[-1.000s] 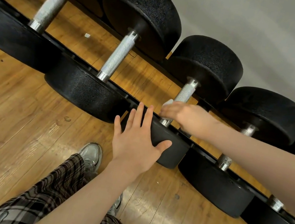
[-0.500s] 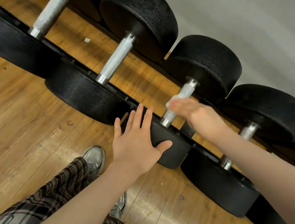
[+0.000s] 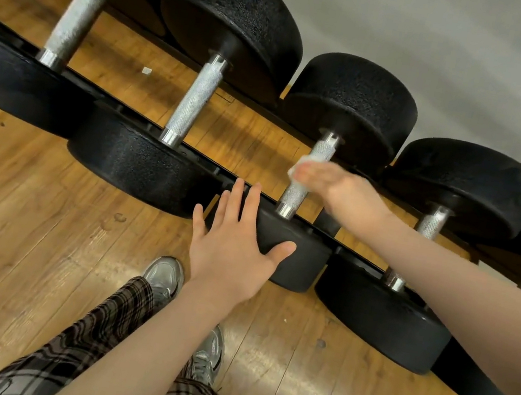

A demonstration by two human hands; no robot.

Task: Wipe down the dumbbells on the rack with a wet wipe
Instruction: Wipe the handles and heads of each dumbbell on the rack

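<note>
From the head camera, looking down along a row of black dumbbells lying across a low rack [image 3: 330,225] above a wooden floor [image 3: 21,224], the step in hand looks like the wiping of one handle. The right hand [image 3: 340,190] reaches in from the right, and its fingers [image 3: 308,172] are curled over the knurled metal handle [image 3: 307,178] of the middle dumbbell [image 3: 348,108], about halfway along the bar, pressing a white wet wipe [image 3: 303,163] against it; only a corner of the wipe shows past the fingertips, and the hand is somewhat blurred, so how fully it wraps the bar cannot be told. The left hand [image 3: 236,245] lies flat on the near weight head [image 3: 293,259] of that same dumbbell, fingers straight and slightly spread and the thumb out to the side along the head's edge, apparently steadying it. The neighbouring dumbbell on the left [image 3: 191,105] and the one on the right [image 3: 431,227] sit untouched, with nothing to show whether they have been wiped. Plaid trousers [image 3: 95,335] and grey trainers [image 3: 165,276] show below. By my reading the task is midway: the next move calls for running the wipe along the rest of this handle and over both heads, keeping the left palm braced so the dumbbell does not roll, then shifting both hands to a neighbour.
</note>
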